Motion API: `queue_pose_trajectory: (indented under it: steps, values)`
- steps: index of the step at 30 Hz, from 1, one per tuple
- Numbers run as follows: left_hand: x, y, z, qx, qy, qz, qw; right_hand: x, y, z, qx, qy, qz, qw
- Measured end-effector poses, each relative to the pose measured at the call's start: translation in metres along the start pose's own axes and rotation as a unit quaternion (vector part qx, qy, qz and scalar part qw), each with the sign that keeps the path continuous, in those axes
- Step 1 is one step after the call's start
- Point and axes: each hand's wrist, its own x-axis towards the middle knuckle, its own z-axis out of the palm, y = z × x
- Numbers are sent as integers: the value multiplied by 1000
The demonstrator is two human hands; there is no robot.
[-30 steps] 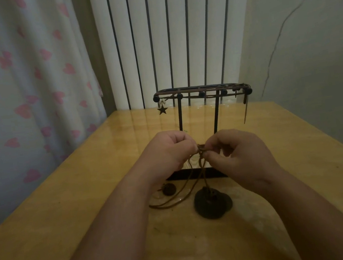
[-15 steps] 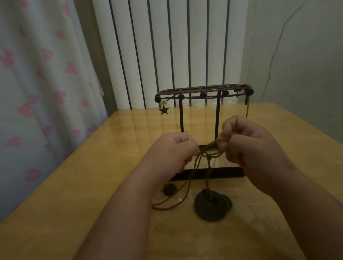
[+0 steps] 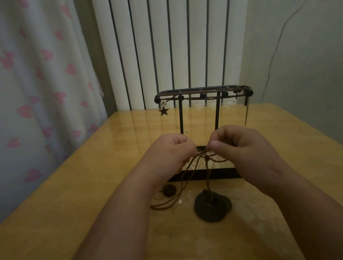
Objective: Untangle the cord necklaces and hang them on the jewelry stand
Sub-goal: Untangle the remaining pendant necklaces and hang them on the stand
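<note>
Both hands are up in front of the jewelry stand (image 3: 218, 111), working on the tangled cord necklaces (image 3: 207, 158). The left hand (image 3: 169, 154) is curled into a loose fist and pinches the brown cords at its fingertips. The right hand (image 3: 244, 151) pinches the same bunch from the other side, thumbnail facing the camera. The knotty bit sits right between the two hands, lifted off the tabletop (image 3: 67, 207).

From there one strand drops pretty much straight down to a big round dark pendant (image 3: 211, 210) lying flat on the tabletop. A couple more strands slant down and left to a loop (image 3: 164, 205) resting on the wood, just beside a smaller dark pendant (image 3: 169, 190). Can't tell which cord belongs to which pendant, it's all the same brown and the light is dim.

The stand is behind the hands, top rail running left to right on two upright posts. A star charm (image 3: 163, 111) hangs off its left end and a long thin piece (image 3: 247, 109) off its right end. There are cords along the rail too, but they're too small to sort out. The hands cover the bottoms of the posts and part of the flat dark base.

A heart-print curtain (image 3: 20, 83) hangs on the left, and a white radiator (image 3: 176, 32) stands at the back.
</note>
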Motion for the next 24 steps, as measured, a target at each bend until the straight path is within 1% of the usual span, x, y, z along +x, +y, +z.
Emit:
queue_pose_trajectory:
  steps: [2, 6, 10, 12, 15, 18, 20, 22, 24]
  values:
    - [0, 0, 0, 3, 5, -15, 1000, 1, -3, -1, 32, 12, 31, 999]
    - [1, 1, 1, 12, 5, -26, 1000, 1, -5, -4, 141, 17, 87, 986]
    - [1, 0, 0, 33, 24, -36, 999, 0, -5, -10, 191, -30, 121, 974]
    - [1, -1, -1, 38, 35, -43, 998, -1, -6, -12, 160, -59, 115, 979]
    - [1, 0, 0, 37, 33, -58, 997, -3, -7, -11, 60, -106, 119, 985]
    - [3, -2, 2, 27, 44, -86, 995, -2, -5, -9, -4, -115, 135, 984]
    - [4, -4, 3, 5, 46, -102, 994, -2, -4, -10, 1, -111, 134, 985]
    - [6, -3, 5, -26, 45, -105, 993, -2, -4, -10, 10, -101, 115, 988]
    - [6, -2, 6, -47, 47, -109, 992, -2, -4, -9, 39, -93, 105, 989]
